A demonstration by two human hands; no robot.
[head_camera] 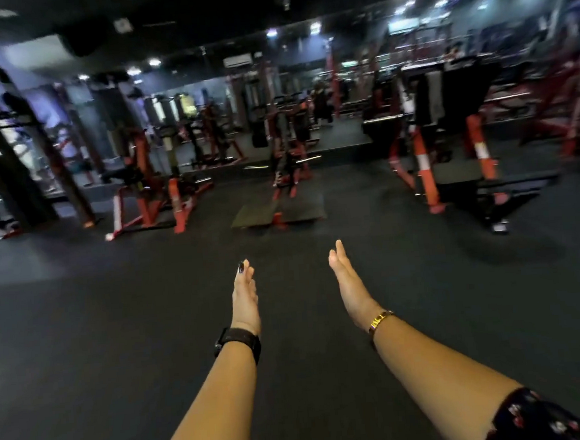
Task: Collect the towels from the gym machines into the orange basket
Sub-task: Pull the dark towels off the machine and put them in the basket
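We hold our left hand [245,296] and right hand [349,284] out flat and empty, fingers straight, palms facing each other above the dark floor [84,337]. Red-framed gym machines [287,151] stand well ahead, blurred. We cannot pick out any towels on them, and the orange basket is out of sight

No legible text, perhaps from blur.

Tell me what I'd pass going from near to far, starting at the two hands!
Hands, left and right, both open and empty → bare dark floor → flat black platform → red-and-black gym machine → blurry back wall with mirrors.
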